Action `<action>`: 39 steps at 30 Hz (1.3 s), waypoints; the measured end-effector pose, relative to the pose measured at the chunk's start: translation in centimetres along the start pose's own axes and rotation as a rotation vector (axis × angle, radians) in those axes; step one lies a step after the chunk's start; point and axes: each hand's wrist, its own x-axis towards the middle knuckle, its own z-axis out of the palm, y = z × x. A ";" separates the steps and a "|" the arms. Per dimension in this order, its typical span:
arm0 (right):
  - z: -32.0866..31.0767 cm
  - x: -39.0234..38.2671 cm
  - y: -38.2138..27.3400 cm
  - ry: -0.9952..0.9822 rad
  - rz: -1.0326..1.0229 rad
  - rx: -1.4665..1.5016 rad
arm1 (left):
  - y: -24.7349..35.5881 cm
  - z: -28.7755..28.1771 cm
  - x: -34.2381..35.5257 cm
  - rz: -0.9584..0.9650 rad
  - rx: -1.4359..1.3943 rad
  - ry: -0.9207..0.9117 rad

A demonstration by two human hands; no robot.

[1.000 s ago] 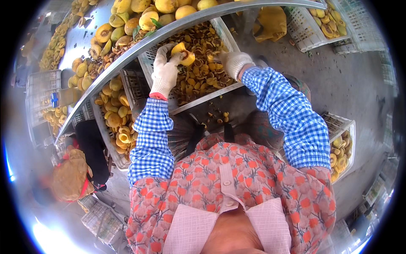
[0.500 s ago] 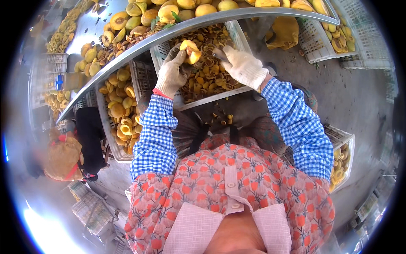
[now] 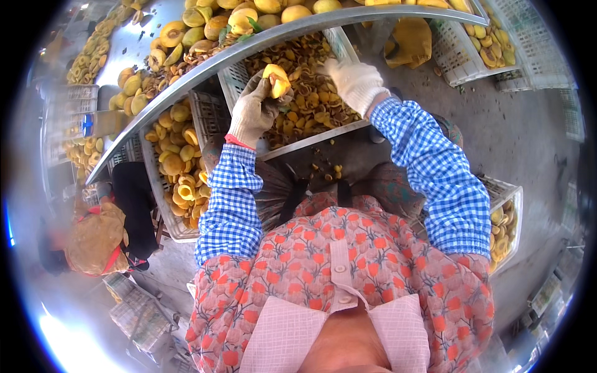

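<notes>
My gloved left hand [image 3: 252, 115] is closed on a cut yellow fruit [image 3: 278, 78], held up over the left part of a white plastic crate [image 3: 230, 86] full of peels and scraps. My gloved right hand [image 3: 356, 84] is over that crate's right side, right of the fruit and apart from it, fingers curled; what is in them I cannot make out. A metal table edge [image 3: 288, 29] curves above both hands.
Whole and halved fruit [image 3: 296, 11] lie on the table. Crates of fruit stand at left [image 3: 179, 161], lower right [image 3: 502, 236] and upper right [image 3: 486, 43]. A yellow bag [image 3: 407, 43] is under the table. A co-worker [image 3: 127, 217] sits at left.
Over the last second my left hand moved slightly lower and right, fruit still held. My right hand came toward the fruit holding a small dark object, then drew up and away.
</notes>
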 end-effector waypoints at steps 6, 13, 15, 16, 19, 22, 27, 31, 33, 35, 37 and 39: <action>3.3 -0.8 1.8 0.075 0.051 0.665 | 0.0 2.0 -0.4 0.158 -0.072 0.045; -2.5 -5.5 -6.2 -0.225 0.158 1.386 | 0.1 8.3 -2.1 0.391 0.195 0.163; -2.1 -5.1 -6.8 -0.155 0.171 1.252 | 0.4 9.0 -2.7 0.407 0.327 0.158; -1.5 -4.8 -7.0 -0.117 0.171 1.212 | 0.3 9.0 -2.8 0.441 0.309 0.143; -0.6 -4.6 -7.2 -0.042 0.178 1.105 | 0.7 9.5 -3.5 0.459 0.462 0.189; -1.4 -5.0 -7.6 -0.053 0.215 1.037 | 0.8 9.5 -3.3 0.574 0.758 0.254; -2.2 -5.7 -7.8 0.001 0.162 0.848 | 2.0 11.1 -4.9 0.522 1.053 0.319; -3.1 -6.5 -6.3 -0.455 0.160 1.722 | 4.2 10.7 -5.2 0.218 0.747 0.282; -3.5 -6.9 -7.1 -0.487 0.134 1.789 | 2.6 8.2 -2.8 0.403 0.448 0.197; -3.7 -7.2 -7.7 -0.479 0.154 1.788 | 1.7 8.9 -1.2 0.380 0.225 0.267; -3.7 -7.4 -8.1 -0.450 0.200 1.711 | 1.5 9.2 -1.4 0.381 0.294 0.266; -3.2 -7.5 -8.1 -0.477 0.191 1.679 | 1.7 9.5 -1.5 0.328 0.348 0.314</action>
